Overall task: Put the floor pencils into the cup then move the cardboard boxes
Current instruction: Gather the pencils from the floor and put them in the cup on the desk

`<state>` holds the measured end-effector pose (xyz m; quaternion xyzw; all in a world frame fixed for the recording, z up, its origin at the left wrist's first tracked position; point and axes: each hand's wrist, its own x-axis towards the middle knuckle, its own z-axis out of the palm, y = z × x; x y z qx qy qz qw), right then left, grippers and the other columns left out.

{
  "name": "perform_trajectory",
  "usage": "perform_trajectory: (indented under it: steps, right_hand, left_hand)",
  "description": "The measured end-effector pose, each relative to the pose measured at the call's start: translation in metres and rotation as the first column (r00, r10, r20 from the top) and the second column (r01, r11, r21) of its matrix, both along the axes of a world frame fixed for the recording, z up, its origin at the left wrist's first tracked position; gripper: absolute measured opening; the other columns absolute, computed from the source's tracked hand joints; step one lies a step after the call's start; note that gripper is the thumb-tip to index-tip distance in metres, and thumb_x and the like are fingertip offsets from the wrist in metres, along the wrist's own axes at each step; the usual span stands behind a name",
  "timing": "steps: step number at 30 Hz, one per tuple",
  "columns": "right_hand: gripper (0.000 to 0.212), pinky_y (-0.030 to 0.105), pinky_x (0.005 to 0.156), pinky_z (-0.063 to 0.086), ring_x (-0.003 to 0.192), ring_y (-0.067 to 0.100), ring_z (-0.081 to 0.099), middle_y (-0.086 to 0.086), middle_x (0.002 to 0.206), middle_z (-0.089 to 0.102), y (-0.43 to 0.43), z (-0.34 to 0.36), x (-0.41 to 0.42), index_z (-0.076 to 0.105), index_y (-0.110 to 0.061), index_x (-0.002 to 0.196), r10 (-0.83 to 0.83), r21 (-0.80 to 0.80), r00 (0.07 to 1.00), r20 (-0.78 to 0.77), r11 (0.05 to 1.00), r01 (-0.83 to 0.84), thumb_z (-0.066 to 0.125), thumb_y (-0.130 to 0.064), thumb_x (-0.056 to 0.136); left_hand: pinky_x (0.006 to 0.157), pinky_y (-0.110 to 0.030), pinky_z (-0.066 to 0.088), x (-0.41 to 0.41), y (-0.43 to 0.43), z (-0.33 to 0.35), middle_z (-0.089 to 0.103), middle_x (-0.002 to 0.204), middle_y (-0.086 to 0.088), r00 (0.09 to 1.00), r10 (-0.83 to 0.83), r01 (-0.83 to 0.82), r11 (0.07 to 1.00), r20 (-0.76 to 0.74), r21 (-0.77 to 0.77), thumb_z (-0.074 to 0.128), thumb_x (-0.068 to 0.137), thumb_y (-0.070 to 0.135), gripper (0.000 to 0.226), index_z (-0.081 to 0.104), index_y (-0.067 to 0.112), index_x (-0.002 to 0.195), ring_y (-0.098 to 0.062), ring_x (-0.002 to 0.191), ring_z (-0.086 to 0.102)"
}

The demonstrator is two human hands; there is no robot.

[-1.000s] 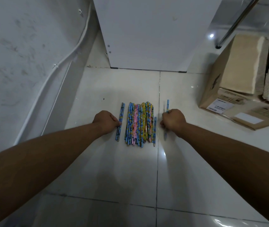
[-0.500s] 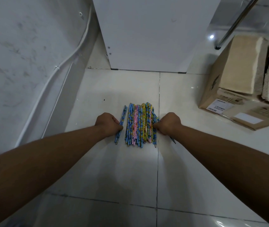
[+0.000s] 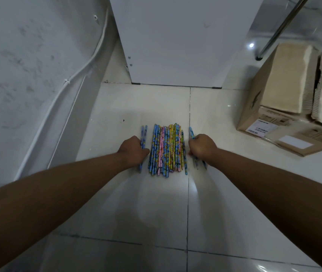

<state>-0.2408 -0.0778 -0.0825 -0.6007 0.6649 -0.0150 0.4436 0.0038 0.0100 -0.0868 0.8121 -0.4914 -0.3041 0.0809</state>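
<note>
A pile of several colourful pencils [image 3: 167, 150] lies side by side on the pale floor tiles. My left hand [image 3: 133, 151] sits just left of the pile, its curled fingers pinching two blue pencils [image 3: 144, 132] that lie apart from the rest. Right of the pile, my right hand [image 3: 202, 147] is curled round a few blue pencils [image 3: 191, 131] that slant under it and stick out behind the wrist. An open cardboard box [image 3: 264, 107] holding stacked cardboard sheets stands on the floor at the right. No cup is in view.
A white cabinet [image 3: 175, 46] stands on the floor straight ahead. A scuffed white wall with a cable [image 3: 66, 83] runs along the left. A metal leg [image 3: 273, 34] slants down at the upper right behind the box.
My right hand has drawn away from the pile's right edge with its blue pencils. The left hand's pencils have straightened and sit a little farther left of the pile.
</note>
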Motion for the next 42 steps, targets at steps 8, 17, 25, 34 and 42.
perform_trajectory:
  steps: [8, 17, 25, 34, 42]
  right_hand:
    - [0.041, 0.026, 0.053, 0.045, 0.064, 0.018, 0.062, 0.005, 0.070, 0.067, 0.008, -0.008, 0.016, 0.074, -0.004, 0.084, 0.019, -0.062, 0.999, -0.027, 0.998, -0.020, 0.075, -0.044, 0.094]
    - [0.037, 0.024, 0.045, 0.034, 0.060, 0.009, 0.054, 0.002, 0.076, 0.062, 0.006, -0.005, 0.020, 0.063, -0.012, 0.079, 0.047, -0.083, 0.989, -0.138, 0.995, -0.059, 0.082, -0.042, 0.089]
    - [0.036, 0.025, 0.050, 0.041, 0.059, 0.015, 0.055, 0.006, 0.069, 0.061, 0.004, -0.002, 0.015, 0.063, -0.008, 0.075, 0.050, -0.044, 0.997, -0.055, 0.998, -0.052, 0.064, -0.033, 0.102]
    - [0.017, 0.038, 0.068, 0.045, 0.083, 0.027, 0.053, 0.017, 0.098, 0.054, 0.007, -0.005, 0.015, 0.051, -0.002, 0.113, -0.103, 0.027, 0.974, 0.202, 0.995, 0.099, 0.044, -0.015, 0.106]
    - [0.028, 0.027, 0.051, 0.042, 0.060, 0.015, 0.050, 0.004, 0.075, 0.054, 0.013, -0.006, 0.019, 0.053, -0.015, 0.086, -0.087, 0.041, 0.960, 0.265, 0.996, 0.079, 0.045, -0.026, 0.110]
  left_hand:
    - [0.072, -0.033, 0.039, -0.008, -0.004, -0.002, 0.059, 0.097, -0.009, 0.994, 0.063, -0.064, 0.998, -0.085, -0.013, 0.041, 0.107, 0.031, 0.024, 0.052, 0.014, 0.094, -0.025, 0.085, 0.056]
    - [0.061, -0.031, 0.039, -0.023, -0.002, -0.007, 0.054, 0.082, 0.004, 0.965, 0.054, -0.075, 0.995, -0.256, -0.071, 0.077, 0.086, 0.057, 0.047, 0.052, 0.019, 0.099, -0.011, 0.071, 0.052]
    - [0.079, -0.035, 0.050, -0.017, 0.001, -0.004, 0.055, 0.113, -0.011, 0.989, 0.118, -0.132, 0.975, -0.090, -0.181, 0.083, 0.082, 0.053, 0.065, 0.051, 0.009, 0.117, -0.028, 0.097, 0.061]
    - [0.073, -0.033, 0.045, -0.012, -0.008, 0.003, 0.063, 0.104, -0.011, 0.995, 0.082, -0.081, 0.997, 0.049, -0.017, 0.072, 0.092, 0.056, 0.052, 0.058, 0.008, 0.107, -0.027, 0.092, 0.059]
    - [0.073, -0.034, 0.047, -0.013, -0.007, -0.005, 0.066, 0.106, -0.017, 0.996, -0.013, 0.010, 0.999, 0.091, 0.037, 0.060, 0.103, 0.037, 0.031, 0.058, 0.007, 0.098, -0.029, 0.089, 0.059]
